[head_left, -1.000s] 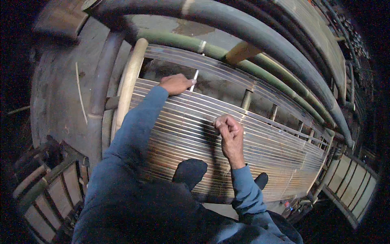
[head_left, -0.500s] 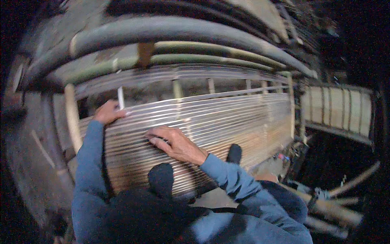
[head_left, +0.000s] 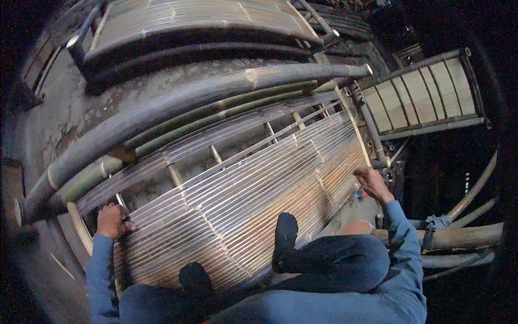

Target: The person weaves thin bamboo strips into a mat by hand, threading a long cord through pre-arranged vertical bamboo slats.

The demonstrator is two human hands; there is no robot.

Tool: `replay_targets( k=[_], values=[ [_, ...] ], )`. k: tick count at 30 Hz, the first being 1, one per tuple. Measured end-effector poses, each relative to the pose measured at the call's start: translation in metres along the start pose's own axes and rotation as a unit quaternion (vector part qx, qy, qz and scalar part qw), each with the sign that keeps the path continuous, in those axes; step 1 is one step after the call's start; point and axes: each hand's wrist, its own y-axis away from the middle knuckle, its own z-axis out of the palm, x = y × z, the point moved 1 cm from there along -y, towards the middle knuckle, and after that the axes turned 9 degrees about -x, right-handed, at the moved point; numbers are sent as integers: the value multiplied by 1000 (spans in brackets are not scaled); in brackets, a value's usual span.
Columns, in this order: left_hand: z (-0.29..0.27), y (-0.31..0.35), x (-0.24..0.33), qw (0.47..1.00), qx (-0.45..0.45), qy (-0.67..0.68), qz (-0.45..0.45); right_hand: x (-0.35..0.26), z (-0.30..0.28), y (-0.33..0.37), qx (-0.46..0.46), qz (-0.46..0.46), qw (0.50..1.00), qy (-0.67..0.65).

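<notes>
A slatted bamboo panel (head_left: 259, 189), made of many thin pale strips bound by rows of light lashing, lies in front of me under my feet. My left hand (head_left: 111, 220) is closed at the panel's left end, its fingertips on the end of an upper strip; what lies inside the grip is hidden. Beside it stands a short white peg (head_left: 120, 200). At the panel's right end, my right hand (head_left: 373, 183) has its fingers pinched together just below the tip of a curved pale side strip (head_left: 353, 127). Whatever that pinch holds is too small to make out.
Thick bamboo poles (head_left: 178, 108) run along the panel's far side. Beyond them is another slatted bamboo bench (head_left: 199, 16). A pale panel with dark bars (head_left: 423, 97) stands at the right. Bamboo poles (head_left: 464, 237) lie at the lower right. My dark-socked foot (head_left: 286, 232) rests on the strips.
My right hand has moved from the middle of the strips to the panel's right end. My left hand stays at the left end. The view has swung, bringing the far bench into sight.
</notes>
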Motion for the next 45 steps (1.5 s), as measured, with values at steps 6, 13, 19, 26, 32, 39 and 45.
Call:
replay_targets(
  k=[6, 13, 19, 26, 32, 39, 45],
  values=[
    [-228, -48, 272, 891, 244, 8, 382, 212, 85, -51, 14, 127, 991, -36],
    [-374, -226, 493, 895, 357, -71, 258, 240, 69, -309, 274, -57, 959, -38],
    [-363, -281, 552, 909, 282, -107, 287, 317, 40, -419, 272, 2, 961, -48],
    [-375, -265, 560, 945, 227, -70, 224, 344, 48, -483, 268, 39, 963, -7],
    [-375, -267, 566, 944, 247, -52, 212, 375, 67, -457, 231, 98, 967, -51],
    [-367, -273, 561, 948, 258, -84, 169, 280, -4, -429, 202, 93, 970, 100],
    [-386, -272, 561, 956, 212, 10, 204, 375, 50, -461, 308, 121, 942, 49]
  ],
)
